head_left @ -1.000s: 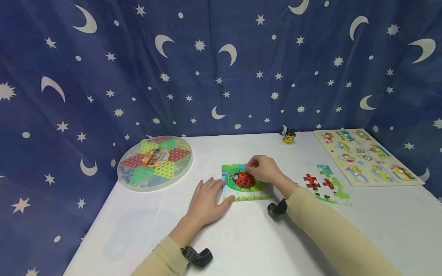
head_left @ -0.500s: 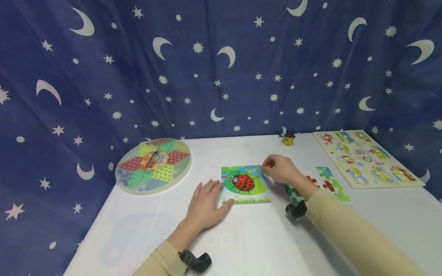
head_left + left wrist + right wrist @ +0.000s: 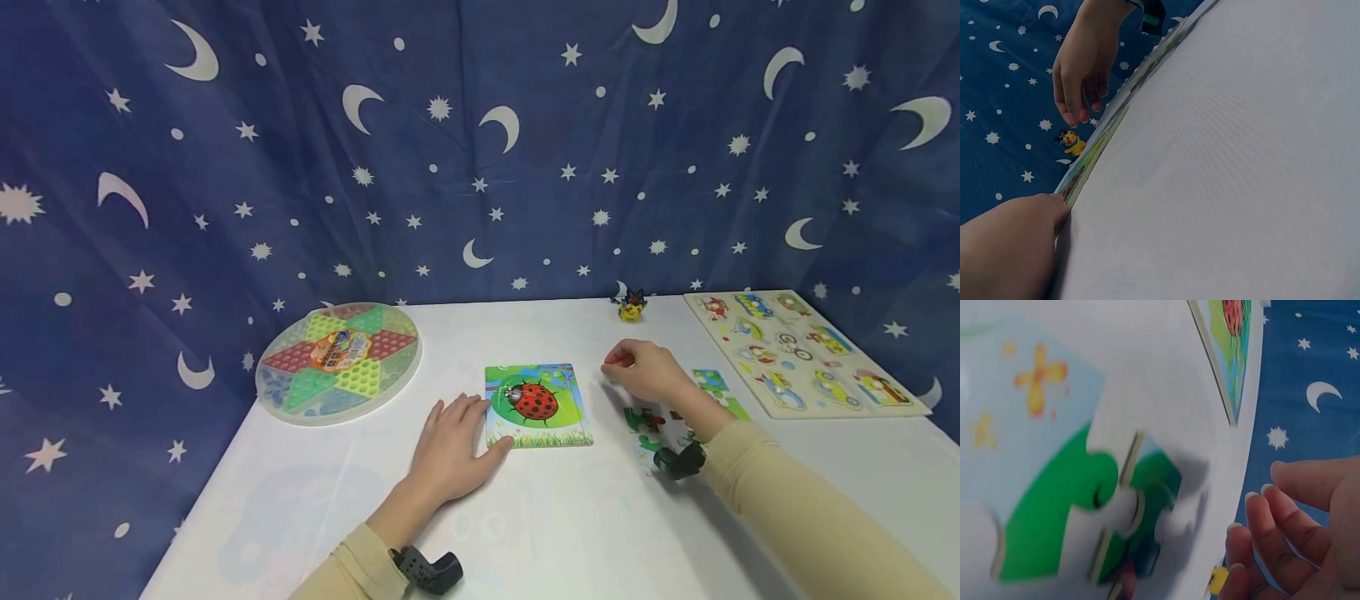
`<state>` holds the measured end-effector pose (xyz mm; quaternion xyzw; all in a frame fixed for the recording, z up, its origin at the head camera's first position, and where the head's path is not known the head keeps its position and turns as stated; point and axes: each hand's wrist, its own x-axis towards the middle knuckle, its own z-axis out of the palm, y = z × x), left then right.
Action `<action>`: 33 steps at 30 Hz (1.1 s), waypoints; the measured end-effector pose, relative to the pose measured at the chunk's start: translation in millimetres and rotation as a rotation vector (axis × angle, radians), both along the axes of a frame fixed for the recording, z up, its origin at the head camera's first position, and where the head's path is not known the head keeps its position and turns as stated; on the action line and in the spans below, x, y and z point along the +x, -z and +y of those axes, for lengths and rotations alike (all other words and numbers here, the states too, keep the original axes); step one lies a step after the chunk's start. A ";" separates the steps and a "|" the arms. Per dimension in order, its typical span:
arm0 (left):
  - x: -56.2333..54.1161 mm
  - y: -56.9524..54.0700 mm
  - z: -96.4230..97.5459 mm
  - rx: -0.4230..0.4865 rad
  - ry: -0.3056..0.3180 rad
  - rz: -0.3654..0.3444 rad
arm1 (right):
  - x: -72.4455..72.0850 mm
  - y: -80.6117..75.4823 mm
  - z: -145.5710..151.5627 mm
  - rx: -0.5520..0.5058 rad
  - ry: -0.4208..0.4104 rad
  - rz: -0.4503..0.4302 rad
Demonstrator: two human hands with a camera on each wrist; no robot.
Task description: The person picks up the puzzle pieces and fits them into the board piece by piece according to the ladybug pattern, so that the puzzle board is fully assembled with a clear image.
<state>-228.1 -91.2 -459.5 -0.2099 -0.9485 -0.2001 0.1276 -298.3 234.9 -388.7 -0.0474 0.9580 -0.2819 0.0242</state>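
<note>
Nearest, two beige sleeves reach in over the white bench (image 3: 540,525), one on each side, with a black device on the left wrist (image 3: 427,571) and another on the right wrist (image 3: 678,461). The left hand (image 3: 450,450) lies low on the bench, fingers extended and thumb spread away from them; it grips nothing, its index fingertip at the left edge of the ladybug puzzle (image 3: 536,406) and its thumb at the near edge, close to the left corner. The puzzle lies flat on the bench just to the right of that hand, its ladybug picture facing up above a strip of grass. To its right, partly hidden by the right forearm, lie loose pieces (image 3: 637,419); the right wrist view shows a pale-blue and green piece with orange flowers (image 3: 1047,444) and a darker green one beside it. The right hand (image 3: 648,371) is raised just beyond these pieces, fingers loosely bent, thumb tip close to the index tip, holding nothing. Farther left sits a round board with a coloured star (image 3: 339,362); farther right, a picture board (image 3: 802,354). A small yellow figure (image 3: 632,306) stands near the back edge, before a blue cloth with moons and stars (image 3: 427,142).
</note>
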 end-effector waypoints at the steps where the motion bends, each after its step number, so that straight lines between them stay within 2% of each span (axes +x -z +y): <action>1: 0.2 -0.3 -0.1 -0.003 0.000 -0.001 | 0.4 -0.4 2.3 0.000 0.001 0.000; 11: -1.8 1.8 0.5 -0.017 0.001 -0.014 | 4.8 4.2 29.0 0.010 0.048 -0.005; 20: -0.9 1.3 -0.4 -0.007 0.002 -0.017 | 12.0 5.8 44.0 -0.008 0.076 -0.045; 25: -0.5 1.6 -1.0 0.000 0.003 -0.022 | 14.3 3.9 51.9 0.020 0.068 -0.056; 33: -0.8 0.6 -1.4 0.001 0.007 -0.016 | 16.0 8.0 69.7 0.050 0.107 -0.059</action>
